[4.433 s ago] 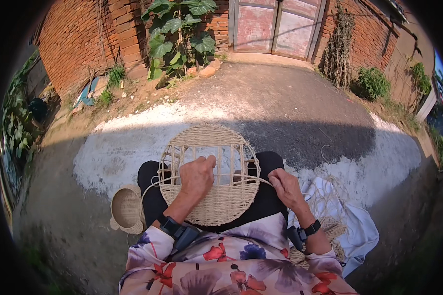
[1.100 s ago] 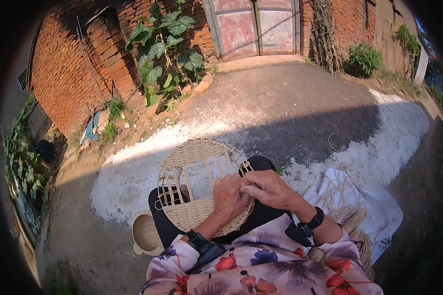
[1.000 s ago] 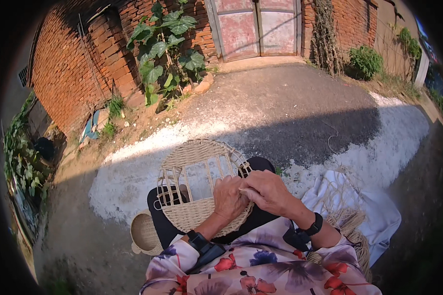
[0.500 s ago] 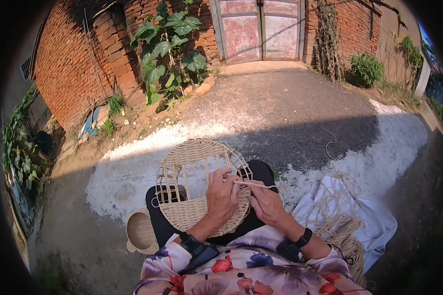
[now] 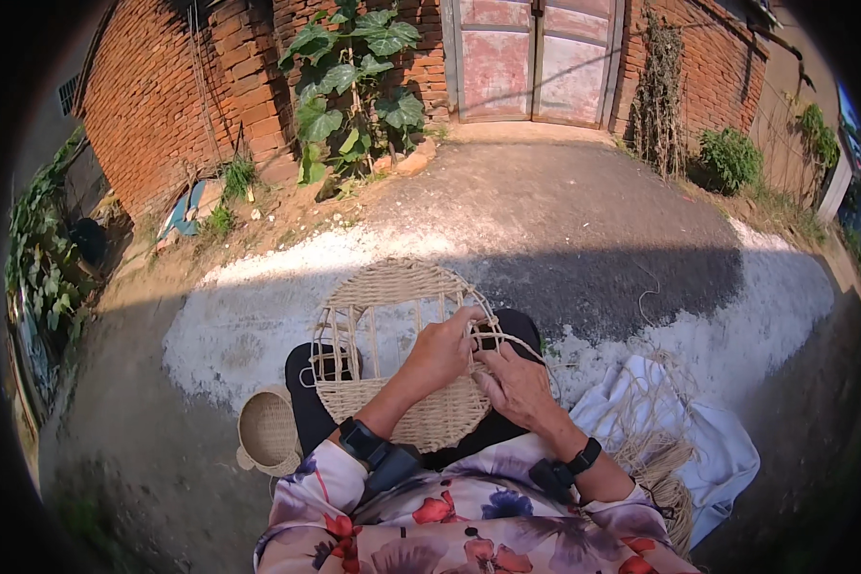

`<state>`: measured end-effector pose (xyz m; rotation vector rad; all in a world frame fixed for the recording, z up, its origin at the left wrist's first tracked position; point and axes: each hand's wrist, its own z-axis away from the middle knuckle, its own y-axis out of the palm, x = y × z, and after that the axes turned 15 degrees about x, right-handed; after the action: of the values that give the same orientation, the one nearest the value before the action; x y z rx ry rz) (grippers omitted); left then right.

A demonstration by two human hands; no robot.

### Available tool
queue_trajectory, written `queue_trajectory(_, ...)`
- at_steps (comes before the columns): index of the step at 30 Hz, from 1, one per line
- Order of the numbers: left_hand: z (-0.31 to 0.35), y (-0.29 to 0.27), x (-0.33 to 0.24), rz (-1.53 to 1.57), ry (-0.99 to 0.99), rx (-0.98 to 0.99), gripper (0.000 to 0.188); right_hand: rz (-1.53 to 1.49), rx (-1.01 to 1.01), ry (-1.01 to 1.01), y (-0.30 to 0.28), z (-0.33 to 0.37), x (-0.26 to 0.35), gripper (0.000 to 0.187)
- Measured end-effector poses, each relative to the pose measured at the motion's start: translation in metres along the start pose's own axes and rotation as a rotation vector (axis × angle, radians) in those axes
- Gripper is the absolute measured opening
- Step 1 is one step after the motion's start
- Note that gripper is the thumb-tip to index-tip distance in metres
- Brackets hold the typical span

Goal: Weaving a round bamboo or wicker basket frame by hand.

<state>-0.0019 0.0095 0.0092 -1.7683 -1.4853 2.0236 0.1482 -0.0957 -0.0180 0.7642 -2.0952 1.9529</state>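
Both hands at a round woven straw mat [image 5: 392, 364] on the lap

The left hand [image 5: 442, 352] rests curled on the mat; the right hand [image 5: 515, 385] pinches a pale straw cord [image 5: 515, 342] at the mat's right edge.

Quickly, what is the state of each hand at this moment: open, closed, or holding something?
Left hand: closed, fingers pinching the straw strand on the round woven piece.
Right hand: partly curled, fingers on the same strand; firm grip cannot be told.
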Motion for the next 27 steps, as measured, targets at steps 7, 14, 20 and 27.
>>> queue_trajectory(7, 0.031, 0.005, -0.001, 0.226, -0.098, -0.089, 0.036, -0.222, -0.032, -0.059, 0.005, -0.002, -0.011, 0.049)
queue_trajectory(14, 0.049, 0.002, 0.012, 1.270, -0.054, -0.010, 0.018, -0.184, 0.057, -0.085, 0.006, -0.015, -0.019, 0.059)
queue_trajectory(20, 0.043, 0.014, 0.028, 1.212, -0.134, -0.050, 0.017, -0.031, 0.229, -0.086, 0.001, -0.035, -0.032, 0.052)
queue_trajectory(27, 0.042, 0.008, 0.021, 0.239, -0.111, -0.022, 0.031, -0.238, 0.091, -0.056, -0.020, -0.017, -0.021, 0.033)
